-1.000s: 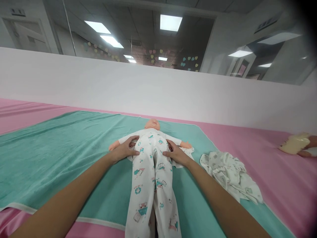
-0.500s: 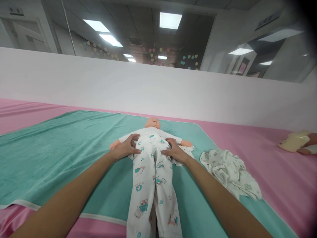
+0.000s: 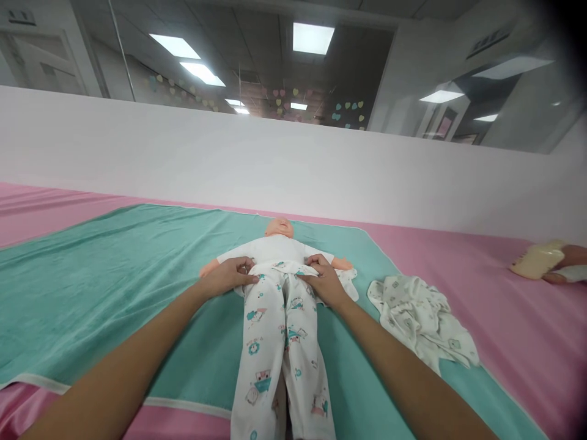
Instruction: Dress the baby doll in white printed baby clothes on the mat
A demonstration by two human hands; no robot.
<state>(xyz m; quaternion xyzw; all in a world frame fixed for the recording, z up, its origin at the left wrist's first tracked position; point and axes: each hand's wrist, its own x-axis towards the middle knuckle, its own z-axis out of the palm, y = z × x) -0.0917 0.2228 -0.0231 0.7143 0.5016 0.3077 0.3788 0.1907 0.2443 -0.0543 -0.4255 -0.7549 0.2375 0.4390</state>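
Note:
A baby doll (image 3: 280, 245) in a white long-sleeved top lies on its back, head away from me and arms spread. White printed baby pants (image 3: 261, 342) cover its legs, with the waistband folded down at the hips. My left hand (image 3: 233, 275) pinches the waistband's left side between thumb and fingers. On the other side, my right hand (image 3: 323, 278) grips the same waistband, thumb on the front. Some printed white cloth (image 3: 349, 282) sticks out from under the doll, beside my right hand.
A teal blanket (image 3: 137, 287) lies beneath the doll on a pink sheet (image 3: 458, 263). Crumpled printed baby clothing (image 3: 422, 318) rests to the right. At the far right is a pale yellow object (image 3: 536, 260), partly cut off. A white wall (image 3: 275, 162) with windows above stands behind.
The top of the pants has been turned down from the doll's belly to its hips, exposing more of the white top. Both hands stay at the waistband.

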